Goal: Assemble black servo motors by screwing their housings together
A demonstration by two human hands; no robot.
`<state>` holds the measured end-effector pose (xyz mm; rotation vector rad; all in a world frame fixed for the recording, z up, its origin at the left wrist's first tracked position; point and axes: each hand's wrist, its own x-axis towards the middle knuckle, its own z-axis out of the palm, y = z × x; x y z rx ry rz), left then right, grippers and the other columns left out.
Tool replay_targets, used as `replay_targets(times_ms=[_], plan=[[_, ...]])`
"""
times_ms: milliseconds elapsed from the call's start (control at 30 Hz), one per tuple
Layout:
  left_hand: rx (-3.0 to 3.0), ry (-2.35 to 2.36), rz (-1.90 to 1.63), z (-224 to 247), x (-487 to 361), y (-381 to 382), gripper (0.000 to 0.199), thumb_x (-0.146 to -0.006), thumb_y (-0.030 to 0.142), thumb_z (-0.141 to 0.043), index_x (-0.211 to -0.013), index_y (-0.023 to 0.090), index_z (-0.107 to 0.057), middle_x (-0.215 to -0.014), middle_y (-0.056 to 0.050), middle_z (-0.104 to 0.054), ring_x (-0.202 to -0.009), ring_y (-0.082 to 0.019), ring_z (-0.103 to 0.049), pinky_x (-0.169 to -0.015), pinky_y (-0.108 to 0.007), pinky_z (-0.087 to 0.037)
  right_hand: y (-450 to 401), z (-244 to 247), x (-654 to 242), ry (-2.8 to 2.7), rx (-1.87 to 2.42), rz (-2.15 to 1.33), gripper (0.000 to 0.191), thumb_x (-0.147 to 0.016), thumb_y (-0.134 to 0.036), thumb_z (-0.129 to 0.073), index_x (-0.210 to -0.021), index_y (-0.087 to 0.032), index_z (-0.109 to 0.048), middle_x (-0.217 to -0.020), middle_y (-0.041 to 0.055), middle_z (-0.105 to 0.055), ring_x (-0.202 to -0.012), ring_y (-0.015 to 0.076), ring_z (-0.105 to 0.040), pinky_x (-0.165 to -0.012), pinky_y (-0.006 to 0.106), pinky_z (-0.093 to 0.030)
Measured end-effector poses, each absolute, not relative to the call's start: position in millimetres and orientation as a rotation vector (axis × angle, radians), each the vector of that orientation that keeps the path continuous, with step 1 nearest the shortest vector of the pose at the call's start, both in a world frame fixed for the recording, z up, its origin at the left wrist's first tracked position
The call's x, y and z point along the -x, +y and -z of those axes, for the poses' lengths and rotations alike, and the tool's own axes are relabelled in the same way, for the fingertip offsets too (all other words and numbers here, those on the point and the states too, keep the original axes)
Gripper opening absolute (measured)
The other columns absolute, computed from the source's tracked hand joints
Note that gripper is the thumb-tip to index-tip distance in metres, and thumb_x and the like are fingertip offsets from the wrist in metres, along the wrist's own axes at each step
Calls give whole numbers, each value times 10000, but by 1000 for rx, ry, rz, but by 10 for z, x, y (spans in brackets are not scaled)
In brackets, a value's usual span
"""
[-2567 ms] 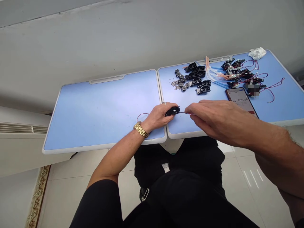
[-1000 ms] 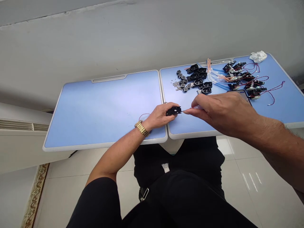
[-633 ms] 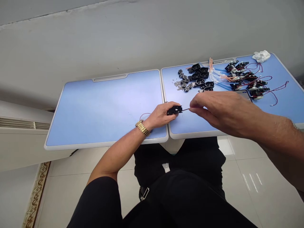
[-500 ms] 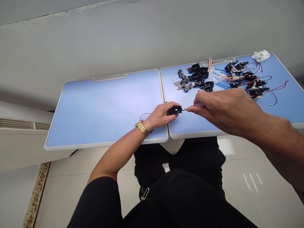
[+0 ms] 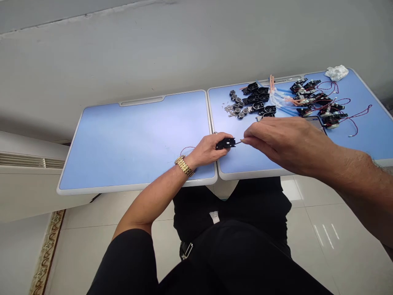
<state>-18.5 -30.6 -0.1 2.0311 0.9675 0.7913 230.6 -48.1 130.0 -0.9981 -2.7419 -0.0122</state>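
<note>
My left hand (image 5: 208, 150) rests on the table edge and grips a small black plastic housing (image 5: 225, 143) between fingers and thumb. My right hand (image 5: 276, 141) pinches a small screwdriver (image 5: 240, 141), and its thin metal shaft reaches the right end of the housing. Most of the tool's handle is hidden inside my fingers. A thin red wire (image 5: 187, 148) curves out from under my left hand. A gold wristwatch (image 5: 184, 166) sits on my left wrist.
The blue two-panel folding table (image 5: 138, 139) holds black housings (image 5: 254, 96), round metal parts (image 5: 237, 107), tiny screws (image 5: 229, 108), blue-and-white tubing (image 5: 282, 98), wired motors (image 5: 310, 92), a phone (image 5: 315, 119) partly behind my right hand, and white tissue (image 5: 337, 73).
My right hand has moved closer to the housing, with the shaft now at its right end, and it covers more of the phone. My left hand stays in place, holding the housing.
</note>
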Motion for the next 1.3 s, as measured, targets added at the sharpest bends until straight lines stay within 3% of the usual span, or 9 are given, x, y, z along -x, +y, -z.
replay_targets(times_ms=[133, 267, 400, 667, 733, 833, 967, 1167, 1300], plan=[[-2042, 957, -799, 8, 187, -308, 385, -945, 171, -641, -1315, 213, -740, -1195, -63, -827, -1034, -193, -756, -975, -357, -607, -539, -1317, -2302, -2773, 1226, 33, 489, -1194, -513, -371, -973, -221, -696, -644, 38, -620, -578, 218, -535, -599, 371, -239], [-2024, 984, -780, -5, 188, -313, 391, -946, 174, -649, -1322, 231, -741, -1167, -49, -831, -1008, -191, -757, -962, -360, -614, -561, -1408, -2309, -2825, 1237, -154, 357, -1163, -446, -415, -1125, -216, -685, -767, 63, -714, -626, 229, -584, -601, 361, -243], [-2024, 984, -780, -10, 187, -315, 388, -947, 176, -653, -1321, 226, -741, -1178, -52, -832, -1020, -192, -761, -973, -363, -616, -541, -1451, -2313, -2846, 1237, -198, 327, -1157, -371, -371, -1031, -226, -635, -707, 46, -643, -602, 217, -495, -624, 369, -269], [-2043, 968, -777, 13, 186, -300, 379, -945, 177, -648, -1308, 228, -741, -1207, -59, -831, -1043, -198, -760, -986, -378, -617, -555, -1380, -2337, -2774, 1357, 77, 566, -1163, -655, -339, -858, -261, -606, -510, 7, -463, -466, 179, -304, -609, 370, -140], [-2041, 973, -769, 7, 186, -302, 381, -944, 176, -650, -1310, 232, -740, -1207, -57, -832, -1049, -199, -762, -994, -382, -619, -557, -1380, -2348, -2765, 1339, 62, 530, -1167, -629, -342, -910, -261, -624, -548, 18, -525, -476, 189, -348, -581, 359, -155], [-2036, 994, -763, -7, 188, -310, 389, -944, 182, -655, -1319, 240, -742, -1184, -49, -832, -1020, -195, -758, -975, -377, -619, -537, -1381, -2355, -2759, 1233, -82, 350, -1160, -478, -398, -1062, -249, -643, -768, 63, -701, -598, 220, -525, -567, 342, -261], [-2025, 1002, -753, -15, 187, -319, 404, -937, 174, -649, -1326, 239, -738, -1189, -51, -832, -1028, -196, -759, -983, -376, -616, -492, -1363, -2334, -2748, 1123, -170, 293, -1146, -382, -415, -975, -251, -614, -806, 65, -681, -692, 226, -564, -636, 352, -345], [-2032, 979, -763, -1, 181, -312, 411, -926, 157, -638, -1319, 226, -735, -1214, -60, -827, -1064, -203, -759, -1009, -383, -610, -506, -1349, -2304, -2737, 1318, 5, 508, -1169, -585, -390, -885, -258, -656, -600, 35, -565, -540, 215, -438, -614, 379, -215], [-2036, 979, -755, -5, 186, -312, 400, -932, 165, -643, -1314, 233, -736, -1209, -56, -828, -1049, -204, -756, -996, -386, -610, -527, -1350, -2332, -2705, 1406, 55, 580, -1150, -683, -387, -940, -255, -719, -558, 35, -568, -518, 228, -471, -617, 376, -215]])
